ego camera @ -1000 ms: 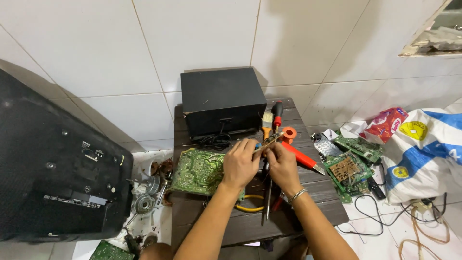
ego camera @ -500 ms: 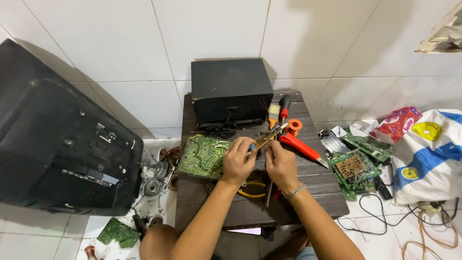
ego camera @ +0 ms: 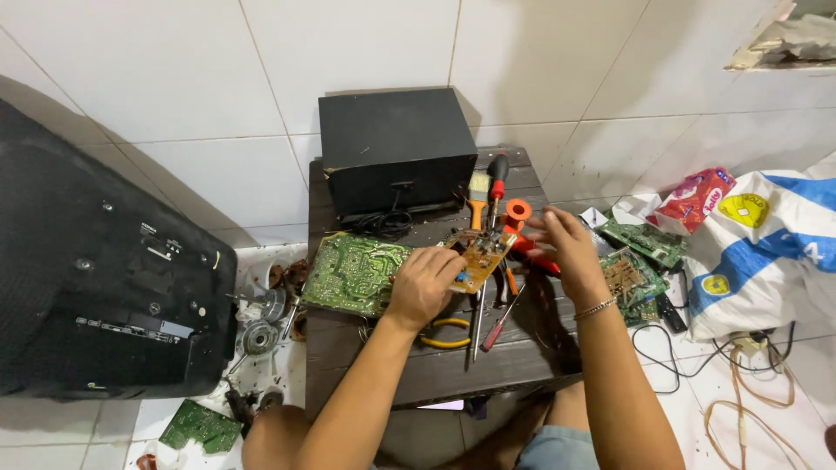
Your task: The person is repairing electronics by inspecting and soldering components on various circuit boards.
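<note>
Left grip: your left hand [ego camera: 424, 285] is closed on the small yellow-brown circuit board [ego camera: 481, 253], fingers curled over its near-left edge, holding it tilted just above the desk [ego camera: 418, 370].
Right grip: your right hand [ego camera: 566, 244] is open, fingers spread, holding nothing; it hovers just right of the small board, above the orange-handled tools [ego camera: 527, 248].
Small board: near the middle of the desk, in front of the black box [ego camera: 392, 148].
Green circuit board [ego camera: 353, 271]: lies flat on the desk's left part, just beside your left hand.
Tools on the desk: a paintbrush [ego camera: 478, 196] and a red-handled screwdriver [ego camera: 496, 187] beyond the small board; yellow-handled pliers [ego camera: 444, 332] near your left wrist.
Left of the desk: a black television back shell [ego camera: 96, 278] leaning by the tiled wall, small metal parts [ego camera: 259, 335] on the floor.
Right of the desk: more green boards [ego camera: 640, 252], a white-and-blue bag [ego camera: 766, 252], loose cables [ego camera: 749, 383].
</note>
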